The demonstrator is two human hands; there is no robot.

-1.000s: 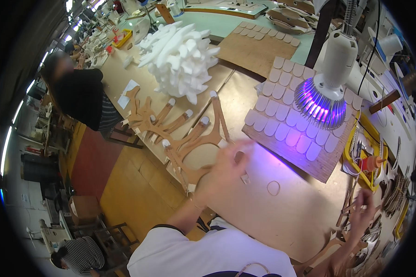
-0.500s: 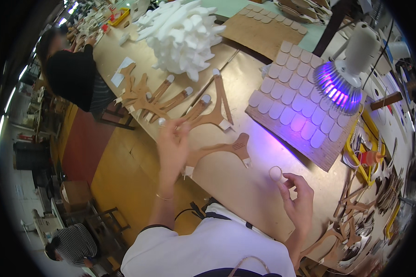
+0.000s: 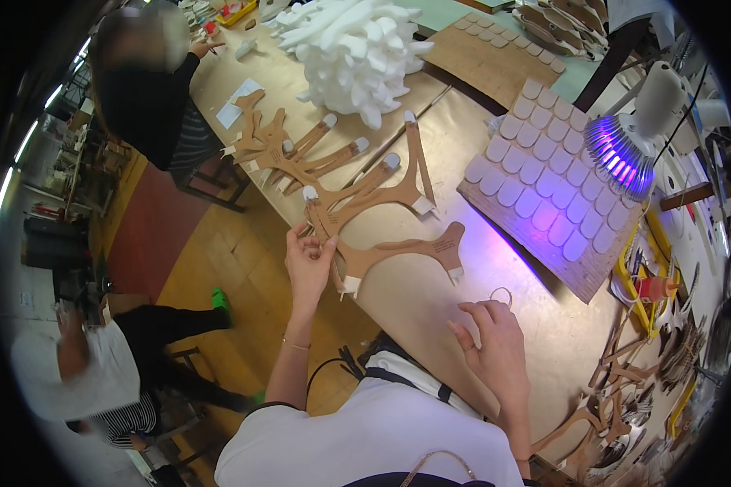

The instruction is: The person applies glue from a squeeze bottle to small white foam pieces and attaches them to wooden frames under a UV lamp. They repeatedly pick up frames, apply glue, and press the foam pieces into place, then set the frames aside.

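1. Here's the worktable (image 3: 418,321), pale and broad, slanting from upper left to lower right, with the person at its near edge.
2. Up on the right sits the board (image 3: 578,282), carrying rows of rounded pads, the lamp (image 3: 621,154) glowing violet over it.
3. Beyond the hands, a spiky white foam bundle (image 3: 353,61) stands past the row of brown cut-outs (image 3: 394,195).
4. Now the closest brown piece (image 3: 390,250) — it lies at the table's near edge, its long axis running left to right in a shallow arch. Its left end is at the left hand; its right end reaches out beyond the right hand and a little to its left.
5. Left hand (image 3: 307,272): thumb and fingers pinched on that left end. This is the nearer hand, in contact.
6. Right hand (image 3: 495,345): fingers loosely curled, thumb apart, nothing visible in its grasp, and clear of the piece.
7. Smallest of all, a thin ring (image 3: 502,288) just past the right fingertips — whether they touch, one cannot tell.
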